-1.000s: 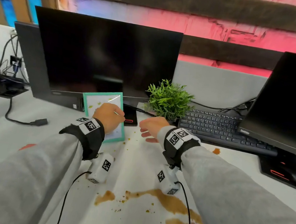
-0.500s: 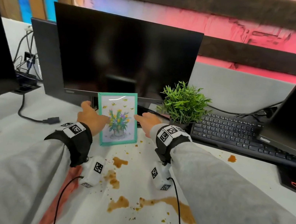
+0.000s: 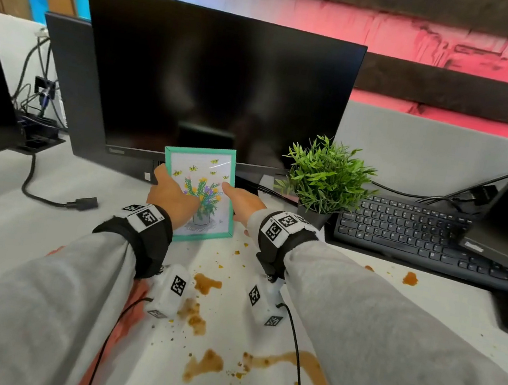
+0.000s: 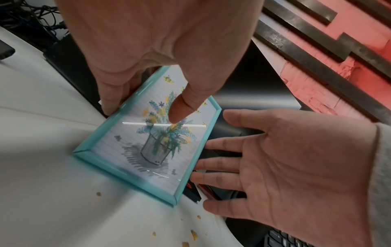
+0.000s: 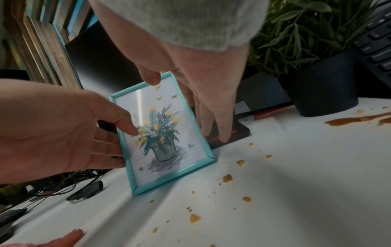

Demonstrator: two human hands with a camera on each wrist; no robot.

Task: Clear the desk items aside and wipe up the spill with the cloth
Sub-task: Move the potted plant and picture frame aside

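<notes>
One teal picture frame (image 3: 198, 193) stands tilted back on the white desk (image 3: 25, 222), its lower edge on the surface, just in front of the middle monitor (image 3: 216, 86). The left hand (image 3: 172, 196) grips the frame's left edge, thumb pressed on the glass and fingers (image 4: 112, 93) curled behind it. The right hand (image 3: 242, 202) is at the frame's right edge with its fingers (image 5: 213, 120) straight and spread behind the frame; whether they touch it I cannot tell. Three monitors show, one left, one middle, one right. One potted plant (image 3: 326, 177) sits just right of the frame, and one black keyboard (image 3: 413, 231) lies right of that. Several brown spill patches (image 3: 202, 364) and scattered crumbs cover the near desk. One pink cloth (image 3: 126, 315) peeks from under the left sleeve
</notes>
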